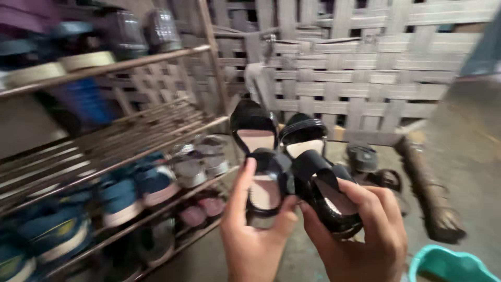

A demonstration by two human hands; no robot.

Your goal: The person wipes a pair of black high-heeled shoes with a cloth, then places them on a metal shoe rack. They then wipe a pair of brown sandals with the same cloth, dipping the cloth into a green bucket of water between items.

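I hold a pair of black strappy sandals with pale insoles up in front of me. My left hand [253,230] grips the left sandal [258,156] from below, thumb up along its side. My right hand [360,235] is closed round the right sandal [318,172], fingers wrapped over its toe strap. The two sandals touch side by side, heels pointing away from me. The picture is blurred by motion.
A slatted wooden shoe rack [130,146] stands at left, its shelves holding several blue, grey and pink shoes. A woven lattice wall [360,78] is behind. A dark sandal [365,159] and a log [430,193] lie on the concrete floor; a teal tub [449,266] sits at bottom right.
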